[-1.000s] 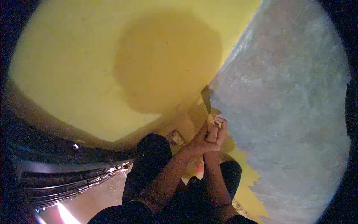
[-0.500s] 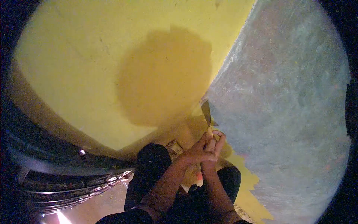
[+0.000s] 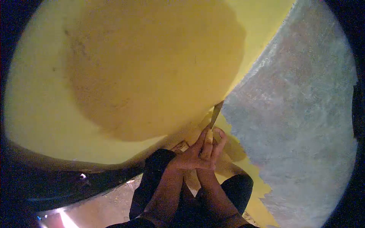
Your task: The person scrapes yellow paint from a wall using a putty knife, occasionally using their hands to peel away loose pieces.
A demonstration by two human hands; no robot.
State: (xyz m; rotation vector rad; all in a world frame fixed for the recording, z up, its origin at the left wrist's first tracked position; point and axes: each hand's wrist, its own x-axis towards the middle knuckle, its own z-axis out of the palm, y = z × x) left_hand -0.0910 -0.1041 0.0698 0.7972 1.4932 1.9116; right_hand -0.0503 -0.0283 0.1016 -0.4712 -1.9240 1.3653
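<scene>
A scraper (image 3: 216, 113) with a narrow metal blade and a pale handle points up and away from me. Its blade edge meets the yellow painted surface (image 3: 262, 41) where the coating borders the grey bare area (image 3: 289, 125). My left hand (image 3: 189, 156) is closed around the lower handle and laps over my right hand. Fingers of my right hand (image 3: 217, 146) curl round the same handle from the right side. The hands partly hide each other and most of the handle.
My dark-clothed knees (image 3: 154, 165) are bent on both sides of my forearms. A dark curved structure (image 3: 76, 186) lies at lower left, beside a light floor patch (image 3: 114, 201). A small block-like object (image 3: 180, 146) sits behind my left hand.
My view has shifted, and the round shadow on the yellow surface looks larger. The scraper now tilts to the right and its blade appears more edge-on. Both hands keep their hold.
</scene>
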